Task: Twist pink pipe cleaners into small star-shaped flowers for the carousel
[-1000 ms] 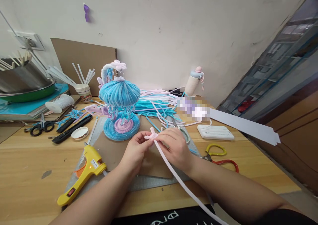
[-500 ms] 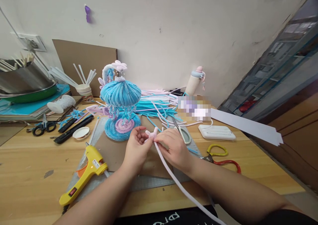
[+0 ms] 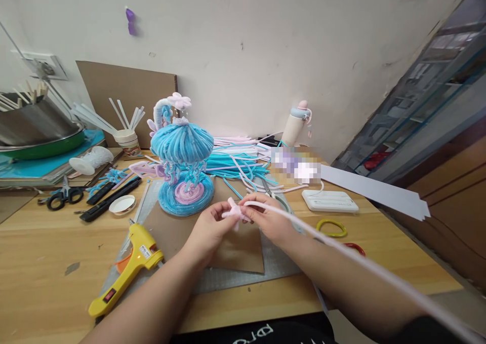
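My left hand (image 3: 210, 227) pinches a small pink star-shaped piece (image 3: 234, 211) of bent pipe cleaner between thumb and fingers. My right hand (image 3: 269, 220) is closed at the piece's right side, gripping the long pink pipe cleaner (image 3: 322, 231) that leads off it. That strand runs over my right forearm toward the lower right corner. Both hands are above a brown cardboard sheet (image 3: 243, 253). Just beyond them stands a blue fuzzy jellyfish-like lamp shape (image 3: 182, 142) on a round blue and pink coiled base (image 3: 167, 202).
A yellow glue gun (image 3: 141, 263) lies left of my forearm. Black scissors (image 3: 65, 198), a black utility knife (image 3: 112, 199) and a wire spool (image 3: 91, 160) are farther left. Blue pipe cleaners (image 3: 235, 166) lie behind. At right are a white power bank (image 3: 330, 201) and yellow-and-red-handled scissors (image 3: 331, 228).
The pink piece has turned between my fingers and sits slightly lower. Its long strand has swung from hanging between my arms to lying across my right forearm.
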The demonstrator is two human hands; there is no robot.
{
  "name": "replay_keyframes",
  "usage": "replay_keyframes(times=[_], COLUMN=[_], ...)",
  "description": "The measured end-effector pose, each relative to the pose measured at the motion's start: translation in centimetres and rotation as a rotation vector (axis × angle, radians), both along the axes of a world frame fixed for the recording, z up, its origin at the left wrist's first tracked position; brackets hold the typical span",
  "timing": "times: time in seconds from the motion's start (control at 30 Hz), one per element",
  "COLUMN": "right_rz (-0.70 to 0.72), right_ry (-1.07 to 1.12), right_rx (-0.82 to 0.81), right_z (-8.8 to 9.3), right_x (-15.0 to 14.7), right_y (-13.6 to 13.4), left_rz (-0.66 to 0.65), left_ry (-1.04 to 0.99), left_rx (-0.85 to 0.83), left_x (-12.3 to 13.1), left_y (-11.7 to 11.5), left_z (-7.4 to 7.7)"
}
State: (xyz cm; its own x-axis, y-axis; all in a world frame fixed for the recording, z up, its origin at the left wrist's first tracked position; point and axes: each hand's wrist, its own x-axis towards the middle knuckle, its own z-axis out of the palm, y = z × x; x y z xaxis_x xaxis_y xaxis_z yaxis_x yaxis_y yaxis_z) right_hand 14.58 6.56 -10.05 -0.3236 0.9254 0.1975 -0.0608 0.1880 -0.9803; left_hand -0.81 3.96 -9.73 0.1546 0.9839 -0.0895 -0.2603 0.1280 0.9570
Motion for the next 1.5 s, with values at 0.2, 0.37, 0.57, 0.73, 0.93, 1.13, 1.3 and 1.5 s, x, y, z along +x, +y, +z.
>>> replay_keyframes(times=[0.2, 0.37, 0.57, 0.73, 0.93, 1.13, 1.3, 1.5], right_rz=[0.083, 0.109, 0.006, -0.061, 0.054, 0.116, 0.155, 0.049], right_ry=[0.083, 0.157, 0.224, 0.343, 0.402, 0.240, -0.027, -0.070], right_rx=[-0.226, -0.319, -0.181, -0.160, -0.249, 0.025, 0.385, 0.471], right_z=[0.3, 0.3, 0.3, 0.7, 1.0, 1.3, 1.6, 1.7], right_x=[0.2, 0.2, 0.3, 0.4, 0.2, 0.9, 1.2, 0.9], right_y=[0.4, 0.2, 0.3, 0.6, 0.2, -0.6, -1.1, -1.2], left_rz=[-0.144, -0.212, -0.147, -0.102, -0.073, -0.012, -0.025, -0.023], left_ry=[-0.006, -0.222, -0.375, -0.382, -0.211, -0.071, -0.044, -0.041], left_rx=[-0.107, -0.362, -0.494, -0.363, 0.027, 0.281, 0.374, 0.257], left_x=[-0.1, -0.4, -0.6, -0.7, -0.5, -0.5, -0.7, -0.5], left_y=[-0.2, -0.2, -0.1, -0.1, -0.4, -0.3, -0.5, -0.6], left_z=[0.2, 0.4, 0.9, 1.1, 0.7, 0.6, 0.8, 0.8])
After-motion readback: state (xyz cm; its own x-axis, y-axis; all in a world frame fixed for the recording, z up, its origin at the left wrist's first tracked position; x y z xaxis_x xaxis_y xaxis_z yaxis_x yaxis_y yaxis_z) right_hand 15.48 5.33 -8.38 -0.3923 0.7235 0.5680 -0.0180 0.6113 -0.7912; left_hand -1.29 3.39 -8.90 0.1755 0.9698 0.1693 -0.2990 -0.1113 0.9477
